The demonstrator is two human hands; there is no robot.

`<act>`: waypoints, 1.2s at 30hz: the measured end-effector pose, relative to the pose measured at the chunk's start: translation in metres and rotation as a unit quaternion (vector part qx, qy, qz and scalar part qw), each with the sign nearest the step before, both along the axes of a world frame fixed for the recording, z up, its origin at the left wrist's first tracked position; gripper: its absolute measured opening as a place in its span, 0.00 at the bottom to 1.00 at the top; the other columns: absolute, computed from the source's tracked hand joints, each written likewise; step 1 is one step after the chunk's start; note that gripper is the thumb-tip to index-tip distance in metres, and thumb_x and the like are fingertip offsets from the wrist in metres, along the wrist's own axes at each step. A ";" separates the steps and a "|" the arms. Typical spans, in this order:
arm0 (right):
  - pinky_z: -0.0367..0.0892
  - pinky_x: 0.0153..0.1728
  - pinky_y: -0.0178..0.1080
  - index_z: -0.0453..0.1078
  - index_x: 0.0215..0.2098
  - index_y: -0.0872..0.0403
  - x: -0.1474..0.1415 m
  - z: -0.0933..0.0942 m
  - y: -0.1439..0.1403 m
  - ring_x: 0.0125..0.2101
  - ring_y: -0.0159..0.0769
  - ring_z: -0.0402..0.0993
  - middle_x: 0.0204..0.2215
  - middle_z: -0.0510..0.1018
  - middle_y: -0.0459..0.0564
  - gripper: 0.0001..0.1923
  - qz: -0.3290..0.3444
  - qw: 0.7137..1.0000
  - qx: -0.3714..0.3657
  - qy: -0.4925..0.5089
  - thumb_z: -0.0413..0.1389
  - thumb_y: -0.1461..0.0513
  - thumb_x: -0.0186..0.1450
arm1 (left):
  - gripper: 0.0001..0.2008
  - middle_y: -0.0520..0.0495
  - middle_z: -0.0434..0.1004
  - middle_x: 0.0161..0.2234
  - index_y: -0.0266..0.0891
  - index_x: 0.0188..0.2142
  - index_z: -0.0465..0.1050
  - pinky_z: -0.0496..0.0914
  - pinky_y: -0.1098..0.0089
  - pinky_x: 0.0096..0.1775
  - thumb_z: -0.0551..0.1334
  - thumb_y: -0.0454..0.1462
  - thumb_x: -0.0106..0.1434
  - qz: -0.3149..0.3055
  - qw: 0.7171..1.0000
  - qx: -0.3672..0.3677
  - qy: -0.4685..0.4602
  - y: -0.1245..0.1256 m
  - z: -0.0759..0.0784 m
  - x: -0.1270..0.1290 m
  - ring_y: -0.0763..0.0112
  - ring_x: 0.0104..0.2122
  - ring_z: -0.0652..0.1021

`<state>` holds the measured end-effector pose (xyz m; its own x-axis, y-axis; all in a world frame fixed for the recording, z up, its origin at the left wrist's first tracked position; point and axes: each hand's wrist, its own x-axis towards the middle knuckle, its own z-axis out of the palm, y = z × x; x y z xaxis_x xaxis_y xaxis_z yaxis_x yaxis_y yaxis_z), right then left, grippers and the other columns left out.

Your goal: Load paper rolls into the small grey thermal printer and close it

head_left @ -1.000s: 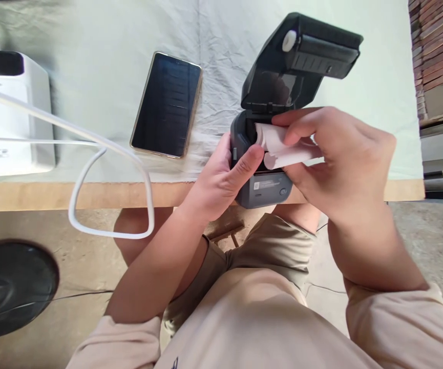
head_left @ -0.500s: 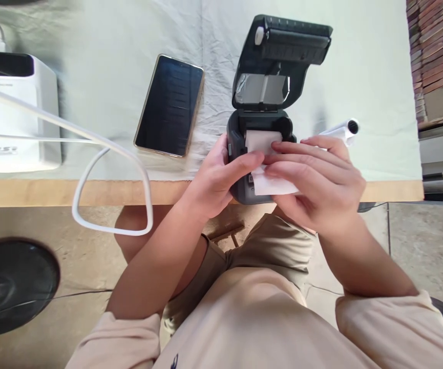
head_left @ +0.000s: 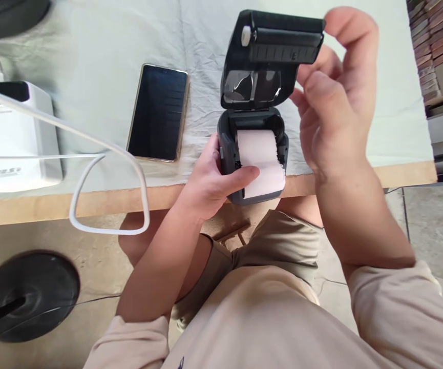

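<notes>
My left hand (head_left: 209, 179) grips a small dark portable printer (head_left: 225, 138) by its left side, at the table's front edge. Its thumb presses on the white paper roll (head_left: 257, 148), whose loose end hangs over the printer's front with a ragged right edge. The printer's lid (head_left: 232, 66) stands raised, with a black roller and a clear window on its inner face. Around the lid's right edge curl the fingers of my right hand (head_left: 336, 97). One fingertip touches the upper corner, while others are partly hidden behind the lid.
A phone (head_left: 159, 113) lies left of the printer on the pale cloth (head_left: 102, 77). Further left stands a white box-shaped device (head_left: 25, 138), with a thick white cable (head_left: 108, 143) looping past the wooden table edge (head_left: 155, 202). A round black base (head_left: 33, 292) rests on the floor.
My right hand has left the paper and moved up to the lid's right edge. The paper end now lies uncovered under my left thumb. The white tube-shaped roll on the right is no longer visible.
</notes>
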<state>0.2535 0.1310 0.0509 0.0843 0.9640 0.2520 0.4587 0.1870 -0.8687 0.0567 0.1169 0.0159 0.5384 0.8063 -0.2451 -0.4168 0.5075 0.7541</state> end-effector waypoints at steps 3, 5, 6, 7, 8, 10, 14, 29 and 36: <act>0.80 0.45 0.52 0.60 0.63 0.35 -0.007 0.000 0.006 0.46 0.53 0.81 0.44 0.82 0.48 0.38 -0.018 0.995 0.030 0.093 0.63 0.34 0.62 | 0.35 0.49 0.87 0.46 0.44 0.52 0.71 0.84 0.61 0.47 0.80 0.35 0.46 -0.003 1.000 0.015 0.021 -0.001 0.001 -0.001 0.57 0.48 0.88; 0.80 0.43 0.50 0.61 0.61 0.37 -0.011 0.001 0.004 0.42 0.49 0.78 0.41 0.79 0.46 0.34 -0.014 0.988 0.047 0.146 0.66 0.40 0.63 | 0.38 0.48 0.85 0.46 0.45 0.55 0.69 0.82 0.61 0.46 0.80 0.36 0.46 -0.009 0.999 0.025 0.042 -0.001 0.001 -0.002 0.54 0.49 0.87; 0.80 0.43 0.49 0.63 0.61 0.37 -0.013 0.001 0.001 0.41 0.48 0.78 0.41 0.78 0.46 0.32 -0.005 0.985 0.052 0.163 0.67 0.43 0.64 | 0.41 0.47 0.85 0.46 0.45 0.58 0.68 0.82 0.60 0.47 0.80 0.36 0.46 -0.010 0.998 0.032 0.050 -0.002 0.000 -0.002 0.52 0.51 0.87; 0.80 0.43 0.48 0.65 0.60 0.38 -0.014 0.002 -0.001 0.41 0.47 0.77 0.41 0.77 0.46 0.29 0.004 0.984 0.055 0.171 0.67 0.44 0.66 | 0.45 0.46 0.85 0.48 0.45 0.62 0.66 0.82 0.59 0.49 0.81 0.37 0.46 -0.010 0.998 0.041 0.055 -0.002 -0.001 -0.003 0.49 0.54 0.86; 0.80 0.43 0.47 0.67 0.59 0.39 -0.015 0.003 -0.003 0.41 0.46 0.76 0.41 0.76 0.46 0.27 0.012 0.983 0.059 0.173 0.67 0.45 0.67 | 0.51 0.44 0.85 0.52 0.44 0.67 0.63 0.81 0.57 0.53 0.81 0.38 0.46 -0.006 0.997 0.049 0.054 -0.002 -0.002 -0.002 0.46 0.59 0.85; 0.78 0.43 0.46 0.72 0.55 0.41 -0.016 0.006 -0.008 0.40 0.44 0.74 0.41 0.76 0.46 0.22 0.015 0.984 0.065 0.164 0.66 0.42 0.70 | 0.68 0.39 0.82 0.61 0.45 0.80 0.47 0.79 0.52 0.62 0.83 0.39 0.47 0.006 0.997 0.070 0.031 -0.003 -0.004 -0.002 0.42 0.69 0.80; 0.80 0.54 0.49 0.77 0.44 0.43 -0.018 0.010 -0.015 0.46 0.47 0.77 0.42 0.78 0.50 0.15 0.030 0.983 0.099 0.150 0.62 0.43 0.74 | 0.84 0.36 0.76 0.72 0.49 0.85 0.22 0.72 0.48 0.73 0.86 0.42 0.50 0.015 0.995 0.102 0.002 -0.005 -0.006 -0.002 0.41 0.78 0.72; 0.85 0.50 0.49 0.73 0.58 0.35 -0.014 -0.011 -0.050 0.49 0.46 0.84 0.53 0.84 0.45 0.32 0.054 0.964 -0.147 0.217 0.78 0.43 0.62 | 0.41 0.49 0.82 0.66 0.57 0.73 0.67 0.77 0.49 0.73 0.79 0.49 0.64 0.017 0.999 0.046 -0.017 -0.010 -0.010 -0.006 0.37 0.76 0.75; 0.85 0.53 0.51 0.72 0.61 0.35 -0.004 -0.027 -0.051 0.52 0.48 0.85 0.56 0.83 0.46 0.28 0.033 0.987 -0.104 0.121 0.68 0.36 0.70 | 0.20 0.49 0.84 0.66 0.45 0.71 0.68 0.69 0.53 0.79 0.60 0.41 0.83 0.066 0.997 -0.014 -0.047 -0.011 0.011 0.003 0.53 0.79 0.73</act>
